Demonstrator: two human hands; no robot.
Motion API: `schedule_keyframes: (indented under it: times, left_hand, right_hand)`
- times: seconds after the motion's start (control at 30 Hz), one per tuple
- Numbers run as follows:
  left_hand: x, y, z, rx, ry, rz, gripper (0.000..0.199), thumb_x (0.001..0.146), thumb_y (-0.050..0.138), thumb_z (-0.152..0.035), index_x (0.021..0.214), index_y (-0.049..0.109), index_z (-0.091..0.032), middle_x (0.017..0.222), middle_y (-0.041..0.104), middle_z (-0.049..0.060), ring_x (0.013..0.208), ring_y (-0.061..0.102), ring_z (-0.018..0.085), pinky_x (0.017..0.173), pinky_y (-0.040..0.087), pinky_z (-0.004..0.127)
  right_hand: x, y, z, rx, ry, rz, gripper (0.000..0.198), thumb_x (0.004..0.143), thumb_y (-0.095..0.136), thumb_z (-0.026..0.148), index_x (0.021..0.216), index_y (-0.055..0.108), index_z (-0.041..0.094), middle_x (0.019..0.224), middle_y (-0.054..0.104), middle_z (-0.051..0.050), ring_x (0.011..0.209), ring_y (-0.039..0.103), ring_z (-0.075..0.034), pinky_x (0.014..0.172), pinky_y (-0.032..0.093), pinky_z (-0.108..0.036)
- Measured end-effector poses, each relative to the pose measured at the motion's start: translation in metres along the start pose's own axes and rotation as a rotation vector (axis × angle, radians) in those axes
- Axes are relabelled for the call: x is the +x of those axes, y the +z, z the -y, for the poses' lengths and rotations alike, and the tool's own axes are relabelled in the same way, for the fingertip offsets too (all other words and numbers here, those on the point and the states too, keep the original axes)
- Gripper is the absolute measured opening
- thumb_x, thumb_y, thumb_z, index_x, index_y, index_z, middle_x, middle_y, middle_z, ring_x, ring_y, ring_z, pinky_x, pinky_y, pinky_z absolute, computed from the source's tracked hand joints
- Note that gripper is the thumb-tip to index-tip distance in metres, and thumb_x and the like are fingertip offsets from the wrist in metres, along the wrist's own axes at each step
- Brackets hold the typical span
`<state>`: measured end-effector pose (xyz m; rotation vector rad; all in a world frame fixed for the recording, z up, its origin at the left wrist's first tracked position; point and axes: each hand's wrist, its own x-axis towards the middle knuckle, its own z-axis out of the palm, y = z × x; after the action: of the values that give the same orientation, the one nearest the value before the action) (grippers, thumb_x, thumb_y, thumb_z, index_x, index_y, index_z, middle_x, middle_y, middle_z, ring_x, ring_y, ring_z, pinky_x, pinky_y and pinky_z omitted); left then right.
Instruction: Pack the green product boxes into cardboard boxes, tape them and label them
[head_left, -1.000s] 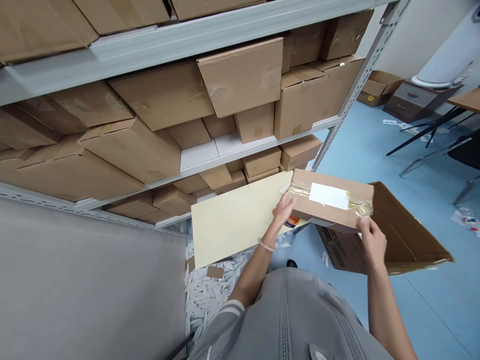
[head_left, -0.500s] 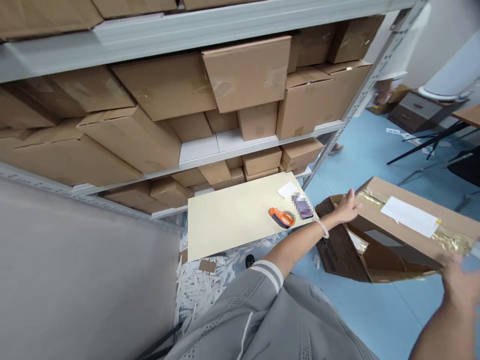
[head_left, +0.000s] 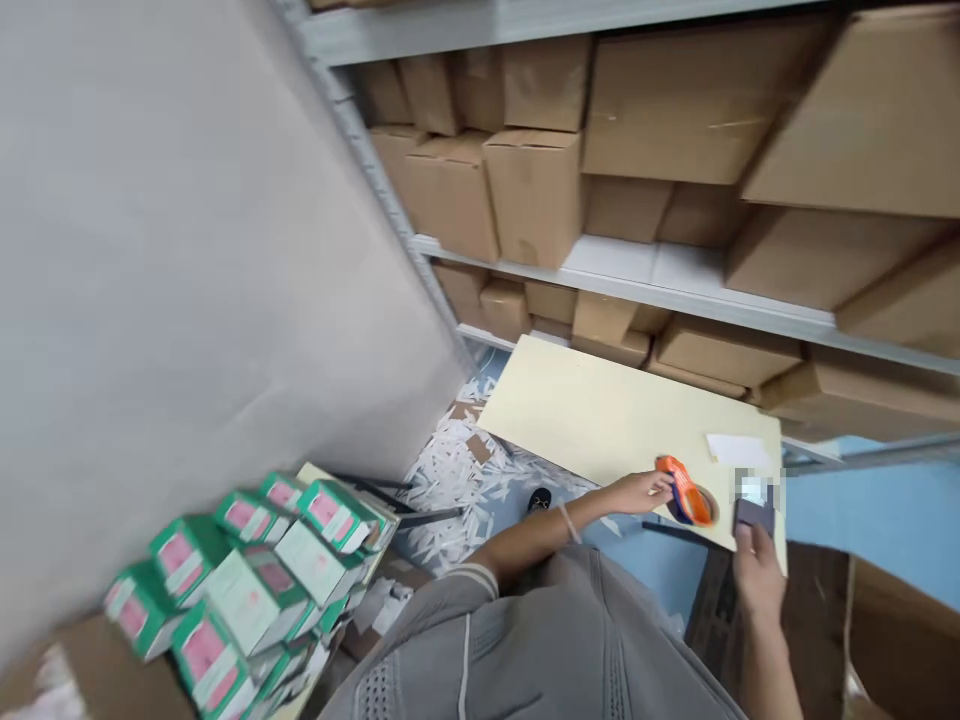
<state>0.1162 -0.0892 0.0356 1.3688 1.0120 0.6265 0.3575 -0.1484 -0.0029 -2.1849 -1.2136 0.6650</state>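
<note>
On the pale yellow board (head_left: 600, 410), my left hand (head_left: 639, 492) is at an orange and blue tape dispenser (head_left: 694, 500), its fingers curled against the handle side. The dispenser's roll faces right. My right hand (head_left: 759, 575) grips the lower end of a dark phone (head_left: 752, 514), thumb on top, at the board's right end; the phone's upper part is pixelated. A white paper slip (head_left: 739, 450) lies just behind the phone. Below my right wrist stands an open brown carton (head_left: 814, 610), partly cut off by the frame.
Metal shelving (head_left: 675, 295) packed with brown boxes (head_left: 532, 195) runs behind the board. Several green and white boxes with pink labels (head_left: 247, 600) are stacked at lower left. White paper strips (head_left: 450, 465) litter the floor beside the grey wall (head_left: 225, 250).
My view has swung left. Both hands have left the brown carton; the left has come to the tape dispenser and the right has taken hold of the phone.
</note>
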Motion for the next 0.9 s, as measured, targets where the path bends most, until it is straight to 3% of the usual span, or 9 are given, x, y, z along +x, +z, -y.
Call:
schedule_keyframes:
  times: [0.1,0.23,0.33,0.43,0.53,0.63,0.8,0.9]
  left_hand:
    - [-0.055,-0.056,0.025,-0.028,-0.067,-0.303,0.030,0.089,0.055,-0.030,0.116,0.067,-0.026,0.117,0.072,0.010,0.110,0.067,0.028,0.098,0.052,0.041]
    - [-0.134,-0.116,0.050,-0.167,-0.097,-0.726,0.019,0.089,0.057,-0.028,0.103,0.069,-0.025,0.104,0.075,0.009,0.102,0.069,0.028,0.097,0.052,0.042]
    - [-0.198,-0.145,0.061,-0.249,-0.119,-1.020,0.016,0.087,0.059,-0.026,0.100,0.068,-0.023,0.098,0.075,0.008,0.097,0.069,0.027,0.097,0.052,0.044]
    - [-0.262,-0.149,0.070,-0.299,-0.150,-1.266,0.018,0.089,0.056,-0.027,0.103,0.066,-0.021,0.100,0.075,0.008,0.097,0.069,0.025,0.099,0.051,0.045]
    - [-0.317,-0.126,0.081,-0.396,-0.212,-1.503,0.019,0.090,0.054,-0.026,0.104,0.065,-0.019,0.101,0.074,0.009,0.093,0.069,0.023,0.097,0.052,0.044]
    - [-0.357,-0.081,0.098,-0.513,-0.268,-1.677,0.019,0.089,0.058,-0.032,0.101,0.064,-0.019,0.097,0.073,0.008,0.091,0.070,0.022,0.095,0.051,0.041]
    - [-0.397,0.010,0.128,-0.690,-0.382,-1.803,0.027,0.086,0.062,-0.042,0.100,0.063,-0.019,0.095,0.073,0.006,0.088,0.070,0.021,0.091,0.051,0.039]
    - [-0.417,0.052,0.143,-0.753,-0.414,-1.855,0.035,0.087,0.060,-0.046,0.107,0.061,-0.018,0.103,0.072,0.010,0.090,0.070,0.021,0.089,0.050,0.038]
  right_hand:
    - [-0.010,0.058,0.082,0.110,-0.272,0.234,0.077,0.083,0.040,0.067,0.137,0.055,0.014,0.138,0.058,-0.019,0.130,0.051,-0.037,0.110,0.036,-0.052]
    - [-0.039,0.121,0.167,0.176,-0.455,0.454,0.069,0.087,0.041,0.063,0.135,0.056,0.016,0.134,0.062,-0.018,0.122,0.057,-0.033,0.106,0.040,-0.050]
    - [-0.069,0.155,0.206,0.194,-0.587,0.627,0.065,0.087,0.043,0.061,0.133,0.057,0.017,0.132,0.063,-0.017,0.121,0.058,-0.031,0.106,0.041,-0.048]
    - [-0.102,0.179,0.222,0.188,-0.697,0.818,0.064,0.086,0.045,0.061,0.132,0.056,0.018,0.130,0.064,-0.016,0.119,0.060,-0.030,0.105,0.042,-0.047]
    - [-0.132,0.194,0.220,0.137,-0.769,0.993,0.063,0.085,0.047,0.061,0.132,0.056,0.019,0.129,0.065,-0.016,0.117,0.061,-0.031,0.104,0.045,-0.047]
    - [-0.156,0.204,0.203,0.074,-0.823,1.119,0.063,0.083,0.049,0.060,0.130,0.057,0.020,0.126,0.066,-0.016,0.113,0.064,-0.033,0.100,0.048,-0.049]
    - [-0.186,0.211,0.172,-0.048,-0.882,1.271,0.063,0.081,0.050,0.061,0.126,0.060,0.018,0.121,0.068,-0.017,0.111,0.065,-0.035,0.094,0.053,-0.048]
    - [-0.202,0.214,0.166,-0.120,-0.926,1.336,0.064,0.082,0.049,0.062,0.126,0.060,0.017,0.119,0.069,-0.017,0.109,0.066,-0.034,0.091,0.054,-0.047]
